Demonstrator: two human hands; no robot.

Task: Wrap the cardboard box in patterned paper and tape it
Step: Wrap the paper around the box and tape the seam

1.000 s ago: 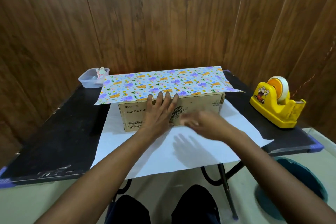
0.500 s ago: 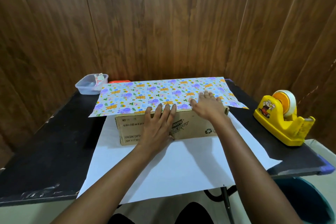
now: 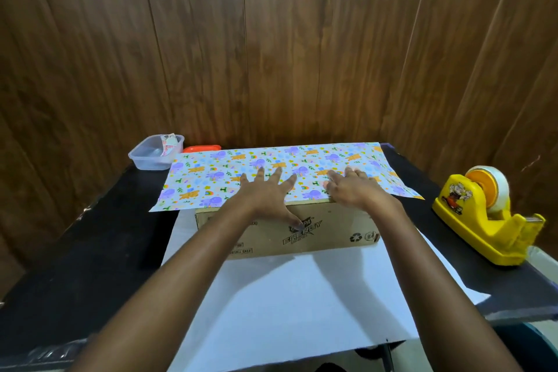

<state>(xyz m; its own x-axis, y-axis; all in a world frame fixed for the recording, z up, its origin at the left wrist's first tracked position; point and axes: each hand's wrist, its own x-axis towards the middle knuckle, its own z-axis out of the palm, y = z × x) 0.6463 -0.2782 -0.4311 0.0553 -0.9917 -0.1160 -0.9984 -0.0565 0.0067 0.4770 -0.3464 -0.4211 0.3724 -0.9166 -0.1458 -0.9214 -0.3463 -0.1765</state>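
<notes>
1. Lately the left hand (image 3: 267, 195) has been slid onto the box (image 3: 332, 231) top, beside the right hand (image 3: 354, 190).
2. Both are laid flat, fingers straight, pressing the paper (image 3: 211, 172) over the box on the table (image 3: 90, 235).
3. Paper is judged light and slippery; its near edge should be pinched.

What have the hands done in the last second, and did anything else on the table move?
The right hand swung from in front of the cardboard box up onto the patterned paper lying over its top. The left hand slid up from the box's front face onto the paper too, thumb left on the front. Nothing was gripped or released. Box, paper, tape dispenser and plastic tub stayed put.
</notes>
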